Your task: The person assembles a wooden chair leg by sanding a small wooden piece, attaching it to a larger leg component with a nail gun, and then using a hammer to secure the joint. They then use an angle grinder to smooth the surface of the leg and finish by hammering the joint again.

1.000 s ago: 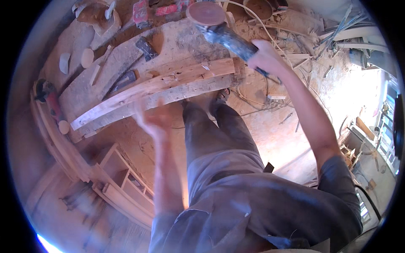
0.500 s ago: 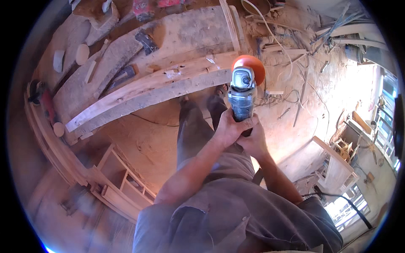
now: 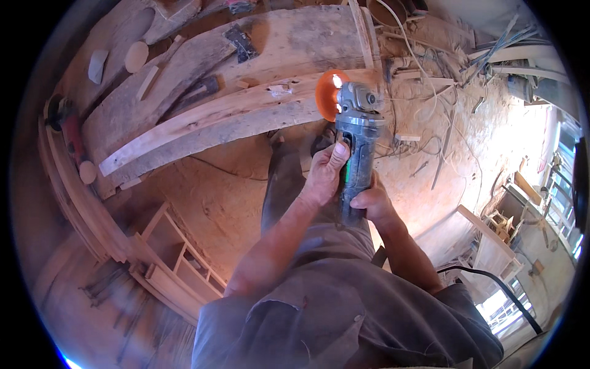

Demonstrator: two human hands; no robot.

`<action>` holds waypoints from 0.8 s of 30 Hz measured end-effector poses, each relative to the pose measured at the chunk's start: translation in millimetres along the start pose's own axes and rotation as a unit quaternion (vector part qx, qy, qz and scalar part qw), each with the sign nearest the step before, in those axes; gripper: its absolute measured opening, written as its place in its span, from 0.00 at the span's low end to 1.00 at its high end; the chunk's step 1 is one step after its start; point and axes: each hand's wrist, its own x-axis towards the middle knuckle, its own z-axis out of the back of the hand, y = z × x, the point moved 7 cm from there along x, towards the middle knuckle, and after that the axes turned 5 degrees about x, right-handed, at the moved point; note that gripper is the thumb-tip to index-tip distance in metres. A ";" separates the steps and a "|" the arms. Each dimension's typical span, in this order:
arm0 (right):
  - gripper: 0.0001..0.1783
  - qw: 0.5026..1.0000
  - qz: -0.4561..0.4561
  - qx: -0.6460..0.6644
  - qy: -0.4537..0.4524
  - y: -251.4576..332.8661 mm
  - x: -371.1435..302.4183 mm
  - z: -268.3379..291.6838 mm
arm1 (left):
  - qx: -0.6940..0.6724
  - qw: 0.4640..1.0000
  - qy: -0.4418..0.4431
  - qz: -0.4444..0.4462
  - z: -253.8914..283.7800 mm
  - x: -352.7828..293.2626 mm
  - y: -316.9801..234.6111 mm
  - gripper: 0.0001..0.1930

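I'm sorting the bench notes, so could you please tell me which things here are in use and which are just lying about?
In use:
- angle grinder with orange disc
- left hand and right hand gripping it
- curved wooden beam nearest the disc

Lying about:
- round wood offcut
- loose cables
- wooden frame
- red tool

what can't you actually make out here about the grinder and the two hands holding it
Head view only:
- Lower body of the angle grinder: wrapped by the left hand and right hand, so any switch is hidden.
- Orange disc: glare washes out its face; spinning or still, cannot tell.
- Black cable: cut off by the picture's rim.
- Curved wooden beam: its surface detail is too small.
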 end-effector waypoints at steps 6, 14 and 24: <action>0.37 0.998 0.025 -0.055 0.003 -5.4 6.1 -46.9 | -0.039 0.994 -0.094 0.026 53.6 -7.3 21.2 0.38; 0.40 0.987 0.001 -0.156 0.047 4.4 12.1 -69.3 | -0.109 0.993 0.039 -0.027 38.8 -41.7 -13.1 0.32; 0.27 0.983 -0.027 -0.180 0.037 -21.6 53.7 -73.2 | 0.112 0.979 -0.169 -0.003 72.0 -20.4 -31.1 0.11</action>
